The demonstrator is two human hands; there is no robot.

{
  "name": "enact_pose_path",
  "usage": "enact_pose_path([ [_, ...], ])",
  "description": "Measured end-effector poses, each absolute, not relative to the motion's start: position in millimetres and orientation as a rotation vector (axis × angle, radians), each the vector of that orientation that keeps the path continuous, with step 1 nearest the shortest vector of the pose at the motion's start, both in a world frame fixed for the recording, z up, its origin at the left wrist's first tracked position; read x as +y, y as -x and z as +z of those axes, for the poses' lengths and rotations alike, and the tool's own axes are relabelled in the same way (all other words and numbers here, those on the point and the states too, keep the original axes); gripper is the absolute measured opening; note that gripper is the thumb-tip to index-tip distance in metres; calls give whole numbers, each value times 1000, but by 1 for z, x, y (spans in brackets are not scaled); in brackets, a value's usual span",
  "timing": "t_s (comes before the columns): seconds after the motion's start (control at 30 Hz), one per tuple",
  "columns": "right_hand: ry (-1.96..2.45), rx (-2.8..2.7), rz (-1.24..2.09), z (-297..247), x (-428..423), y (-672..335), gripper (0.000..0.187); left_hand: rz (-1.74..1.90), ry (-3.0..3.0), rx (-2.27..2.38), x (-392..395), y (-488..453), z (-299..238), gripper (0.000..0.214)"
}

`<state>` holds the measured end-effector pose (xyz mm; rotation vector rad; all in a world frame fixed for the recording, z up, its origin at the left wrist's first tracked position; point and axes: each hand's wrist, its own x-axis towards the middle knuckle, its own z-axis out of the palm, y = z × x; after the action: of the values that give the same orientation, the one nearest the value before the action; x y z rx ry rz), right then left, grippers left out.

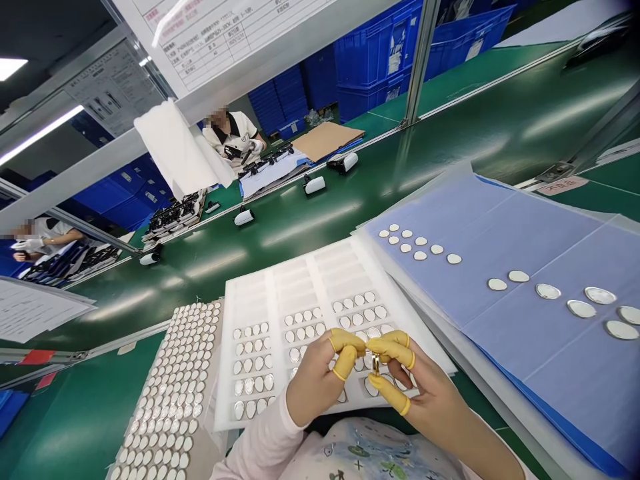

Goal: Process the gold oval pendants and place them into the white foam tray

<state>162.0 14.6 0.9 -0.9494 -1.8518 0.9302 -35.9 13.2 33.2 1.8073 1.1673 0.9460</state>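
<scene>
1. Workpiece location. I found the gold-edged piece between the two hands, in front of the wearer's chest and above the white tray with its rows of oval pieces.
2. Long axis. The piece presented itself nearly edge-on to my camera; its visible length ran roughly up and down the view.
3. Right hand. I read the right hand as the nearer one: its thumb and forefinger, in yellow finger covers, were clamped on the piece, thumb below and forefinger above. The piece lay to the left of that palm.
4. Left hand. The left hand had its thumb and forefinger bent close together, just to the left of the piece. I could not tell whether these fingertips touched it or gripped anything.
5. Surroundings. I noted the blue sheet with scattered ovals to the right of the tray, and the beige board with dense oval rows to the left.
</scene>
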Motion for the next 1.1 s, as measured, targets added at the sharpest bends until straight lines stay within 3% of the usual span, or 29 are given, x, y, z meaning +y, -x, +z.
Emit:
enact_pose_path([
  [0.1, 937, -1870, 911, 3, 14, -160, 43, 842, -1679, 1084, 17, 38, 36, 50],
  [0.23, 865, -1845, 918, 7, 15, -156, 45, 767, -1582, 1109, 19, 38, 34, 57],
  [0.6, 907, -1935, 914, 12, 15, -156, 32, 714, -1479, 1092, 22, 38, 41, 20],
  [0.83, 808, -1910, 939, 11, 21, -163, 38, 751, -1440, 1008, 21, 41, 38, 25],
  [1.1, 619, -1432, 1125, 1, 12, -164, 33, 1014, -1122, 577, 17, 39, 19, 41],
])
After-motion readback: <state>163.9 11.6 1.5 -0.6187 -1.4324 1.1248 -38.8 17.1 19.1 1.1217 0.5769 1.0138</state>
